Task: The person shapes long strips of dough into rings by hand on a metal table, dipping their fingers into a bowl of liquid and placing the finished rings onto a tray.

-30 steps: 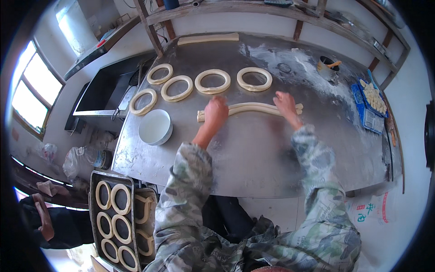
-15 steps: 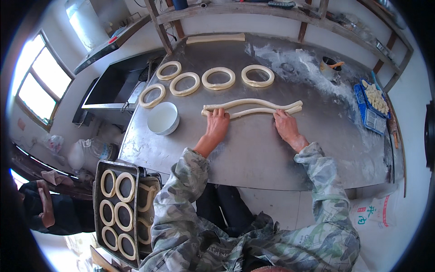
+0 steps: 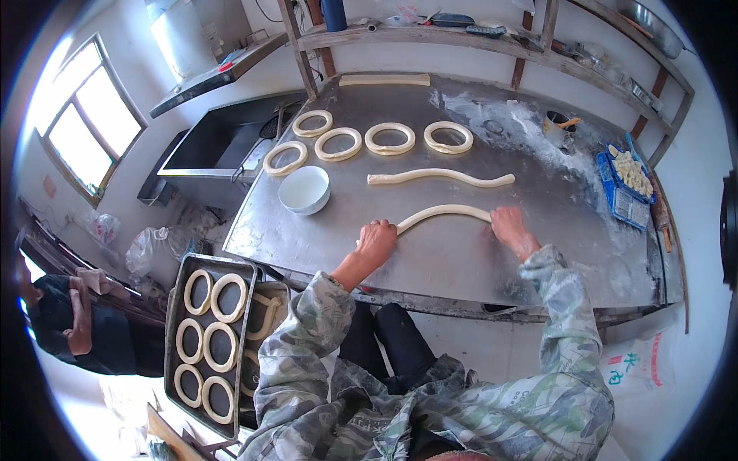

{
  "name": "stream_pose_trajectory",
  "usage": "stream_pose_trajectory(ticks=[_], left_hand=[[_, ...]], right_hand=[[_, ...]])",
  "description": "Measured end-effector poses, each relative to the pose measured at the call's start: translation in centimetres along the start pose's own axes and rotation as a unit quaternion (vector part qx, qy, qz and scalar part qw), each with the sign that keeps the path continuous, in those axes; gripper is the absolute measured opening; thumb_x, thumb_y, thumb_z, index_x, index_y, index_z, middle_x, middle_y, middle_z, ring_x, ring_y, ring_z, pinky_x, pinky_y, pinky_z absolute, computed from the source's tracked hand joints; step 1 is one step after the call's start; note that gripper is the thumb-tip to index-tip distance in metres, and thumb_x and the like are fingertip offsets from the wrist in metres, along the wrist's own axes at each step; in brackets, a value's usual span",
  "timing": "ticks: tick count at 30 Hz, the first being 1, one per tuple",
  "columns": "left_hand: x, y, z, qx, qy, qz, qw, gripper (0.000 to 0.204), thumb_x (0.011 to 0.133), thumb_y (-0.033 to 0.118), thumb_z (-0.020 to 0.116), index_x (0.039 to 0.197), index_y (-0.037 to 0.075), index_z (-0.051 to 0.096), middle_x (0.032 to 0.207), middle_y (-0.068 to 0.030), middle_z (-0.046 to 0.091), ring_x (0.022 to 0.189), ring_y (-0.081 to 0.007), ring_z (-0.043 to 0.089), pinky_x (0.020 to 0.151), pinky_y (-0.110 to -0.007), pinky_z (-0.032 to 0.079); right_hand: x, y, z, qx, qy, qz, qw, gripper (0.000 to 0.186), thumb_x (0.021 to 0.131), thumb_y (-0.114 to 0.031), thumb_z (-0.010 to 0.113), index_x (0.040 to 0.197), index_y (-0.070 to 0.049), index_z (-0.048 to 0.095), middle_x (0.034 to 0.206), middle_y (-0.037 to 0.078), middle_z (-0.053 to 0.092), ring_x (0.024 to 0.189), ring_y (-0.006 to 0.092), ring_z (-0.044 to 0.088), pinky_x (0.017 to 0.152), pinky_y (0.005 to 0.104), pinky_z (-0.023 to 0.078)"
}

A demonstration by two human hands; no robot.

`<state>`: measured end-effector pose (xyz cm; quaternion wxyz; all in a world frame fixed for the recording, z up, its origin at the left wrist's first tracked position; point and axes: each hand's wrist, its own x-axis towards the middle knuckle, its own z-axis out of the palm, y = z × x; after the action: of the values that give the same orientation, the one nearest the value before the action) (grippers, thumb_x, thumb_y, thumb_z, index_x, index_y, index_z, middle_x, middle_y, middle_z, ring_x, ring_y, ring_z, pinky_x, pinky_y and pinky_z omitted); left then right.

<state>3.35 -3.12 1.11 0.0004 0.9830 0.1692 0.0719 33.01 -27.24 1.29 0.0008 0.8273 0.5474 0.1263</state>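
Observation:
My left hand (image 3: 375, 244) has its fingers closed on the left end of a curved dough rope (image 3: 443, 209) near the front of the steel table (image 3: 477, 261). My right hand (image 3: 513, 229) grips the rope's right end. Beyond it lies a second, wavy dough rope (image 3: 440, 176), apart from the first. Several dough rings (image 3: 390, 150) lie across the back left, beside a white bowl (image 3: 304, 203). A long dough strip (image 3: 384, 77) lies at the far edge.
Trays of rings (image 3: 247, 278) stand at lower left, near another person (image 3: 108, 330). A metal basin (image 3: 215, 165) is at left. A blue tray of dough pieces (image 3: 624, 206) and a pot (image 3: 555, 131) sit on the right, below a wooden shelf (image 3: 415, 34).
The paired ropes have come apart. My hands have drawn one rope toward me and it now arches between them; the other stays behind.

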Motion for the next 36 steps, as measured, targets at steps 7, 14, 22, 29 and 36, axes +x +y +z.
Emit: stream_pose_trajectory(ticks=[7,14,22,29,36], left_hand=[[-4.4,-0.9,-2.9,-0.073,-0.070,-0.097,0.990,0.029,0.078,0.026,0.071,0.096,0.004,0.074,0.104,-0.0191,0.069,0.098,-0.0365,0.068,0.083,-0.047,0.056],[-8.2,-6.1,-4.2,-0.065,-0.052,-0.195,0.977,0.031,0.078,0.032,0.071,0.093,0.005,0.076,0.097,-0.0192,0.072,0.095,-0.0379,0.070,0.084,-0.048,0.056],[-7.9,-5.3,-3.0,-0.071,-0.021,-0.192,0.979,0.023,0.080,0.023,0.068,0.093,0.007,0.076,0.097,-0.0201,0.073,0.093,-0.0400,0.070,0.083,-0.049,0.056],[-5.9,-5.2,-3.5,-0.102,-0.075,-0.215,0.968,0.027,0.075,0.023,0.074,0.096,0.007,0.077,0.098,-0.0174,0.074,0.094,-0.0366,0.072,0.083,-0.045,0.057],[-4.4,-6.8,-3.6,-0.390,-0.187,-0.281,0.857,0.040,0.071,0.023,0.083,0.104,0.003,0.075,0.087,-0.0114,0.072,0.072,-0.0236,0.072,0.069,-0.035,0.059]], right_hand=[[-5.0,-6.3,-3.1,0.069,-0.034,0.022,0.997,0.017,0.077,-0.021,0.069,0.080,-0.004,0.073,0.079,0.019,0.070,0.077,0.0389,0.069,0.070,0.0517,0.054],[-3.2,-13.9,-3.7,0.180,0.039,0.047,0.982,0.024,0.079,-0.026,0.070,0.086,-0.004,0.072,0.080,0.018,0.068,0.082,0.0381,0.068,0.071,0.0511,0.053],[-1.6,-15.6,-0.7,0.125,0.101,0.059,0.985,0.023,0.079,-0.023,0.073,0.086,-0.001,0.071,0.079,0.018,0.068,0.077,0.0380,0.068,0.069,0.0499,0.055],[-1.1,-14.3,-4.8,0.746,-0.157,0.290,0.579,0.015,0.090,-0.011,0.071,0.096,0.003,0.070,0.087,0.015,0.073,0.076,0.0254,0.074,0.063,0.0353,0.061],[0.6,-15.8,-2.4,0.812,-0.276,0.262,0.442,0.028,0.093,-0.017,0.071,0.114,0.000,0.066,0.099,0.016,0.074,0.086,0.0238,0.074,0.076,0.0367,0.062]])
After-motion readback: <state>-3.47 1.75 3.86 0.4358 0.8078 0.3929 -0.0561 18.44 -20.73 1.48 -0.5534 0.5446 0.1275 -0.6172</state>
